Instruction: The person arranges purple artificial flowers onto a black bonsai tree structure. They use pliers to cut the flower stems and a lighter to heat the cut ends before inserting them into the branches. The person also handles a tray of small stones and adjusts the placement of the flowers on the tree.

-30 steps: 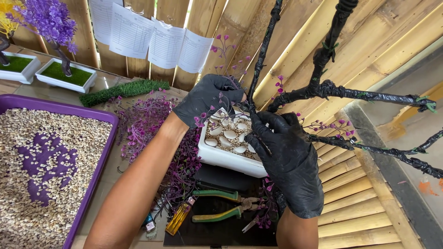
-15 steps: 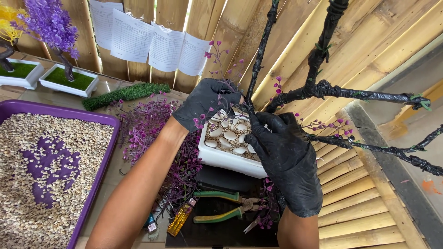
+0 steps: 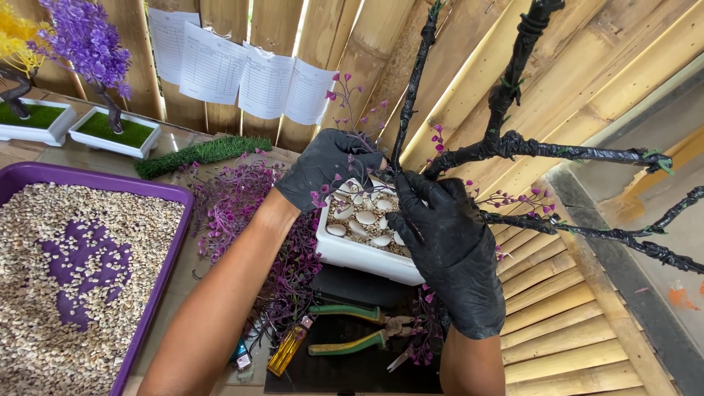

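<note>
Both gloved hands met at the base of the black wrapped tree (image 3: 506, 143), which stood in a white pot (image 3: 359, 253) of pebbles on the desk (image 3: 220, 242). The left hand (image 3: 326, 165) pinched a purple sprig (image 3: 352, 99) against the trunk, and the right hand (image 3: 447, 246) was curled around the trunk beside it. Pliers (image 3: 352, 330) lay just in front of the pot.

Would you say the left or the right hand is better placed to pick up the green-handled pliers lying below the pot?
Probably the right hand. It sits at the near side of the white pot, almost directly above the pliers. The left hand is at the pot's far rim among purple sprigs, farther away.
</note>
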